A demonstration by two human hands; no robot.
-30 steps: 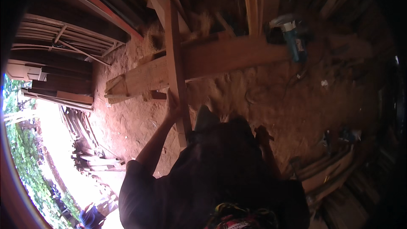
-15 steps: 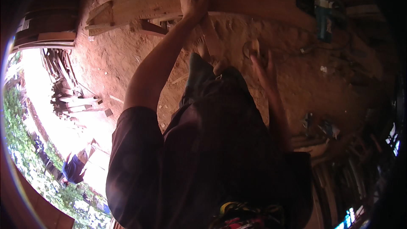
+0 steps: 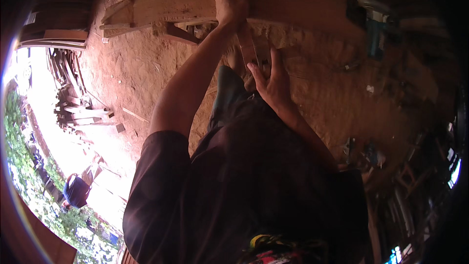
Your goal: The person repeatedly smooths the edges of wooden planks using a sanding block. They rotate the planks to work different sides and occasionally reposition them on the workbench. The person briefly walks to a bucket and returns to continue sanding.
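My left hand [image 3: 229,9] is closed around a narrow wooden strip [image 3: 247,49], over a broad plank. The strip slants down from the top edge toward my feet. At its lower end my right hand [image 3: 274,82] has its thumb against the strip's edge and its fingers raised on the far side. Between thumb and fingers is a small, dark brown, flat-sided piece [image 3: 263,51], pressed beside the strip; its kind is too dim to tell. The broad wooden plank [image 3: 171,4] runs across behind the left hand.
A teal power tool [image 3: 376,34] sits at the plank's right end. Stacked boards [image 3: 58,14] lie at far left, with scrap wood [image 3: 83,115] below. Another person in blue [image 3: 76,191] is outside at lower left. Reddish dirt floor [image 3: 137,68] surrounds my feet.
My right hand has swung left with the small piece, from apart at the right to against the strip's lower end. My left hand keeps its grip on the strip; the view has shifted slightly.
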